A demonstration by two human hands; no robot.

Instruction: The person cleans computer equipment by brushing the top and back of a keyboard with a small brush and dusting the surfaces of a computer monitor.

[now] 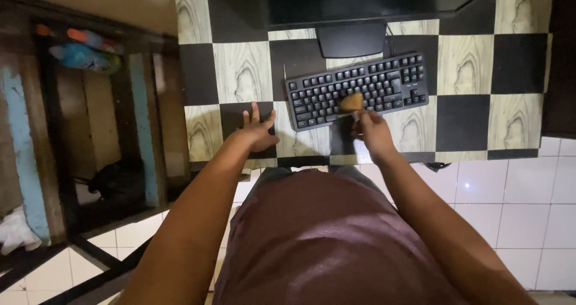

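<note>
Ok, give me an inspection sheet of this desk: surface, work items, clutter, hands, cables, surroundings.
Surface: checkered desk top, black and pale wood-grain squares.
Work items: black keyboard lying at a slight angle; brush with tan bristles resting on its keys.
Clutter: nothing seen on the desk beyond the monitor stand.
Hands: left hand flat on the desk, left of the keyboard; right hand gripping the brush handle.
Cables: a thin dark cable beside the stand.
Surroundings: white floor tiles; dark wooden shelf at left holding colourful items.
</note>
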